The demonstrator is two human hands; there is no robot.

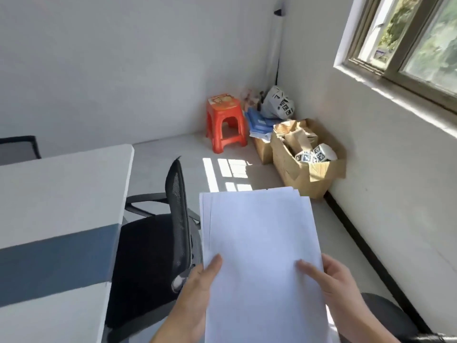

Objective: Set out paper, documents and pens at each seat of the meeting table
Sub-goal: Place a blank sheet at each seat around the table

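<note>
I hold a stack of white paper sheets [262, 243] upright in front of me with both hands. My left hand [197, 290] grips its lower left edge, thumb on top. My right hand [331, 280] grips the lower right edge the same way. The sheets are slightly fanned at the top. The meeting table [57, 194], white-topped with a blue band, lies to my left, its visible surface bare. No pens are in view.
A black mesh office chair [158, 243] stands at the table's end, just left of the papers. A red plastic stool [226, 122] and open cardboard boxes [309, 169] sit in the far corner under the window [408, 45]. Another chair back [19, 147] shows at far left.
</note>
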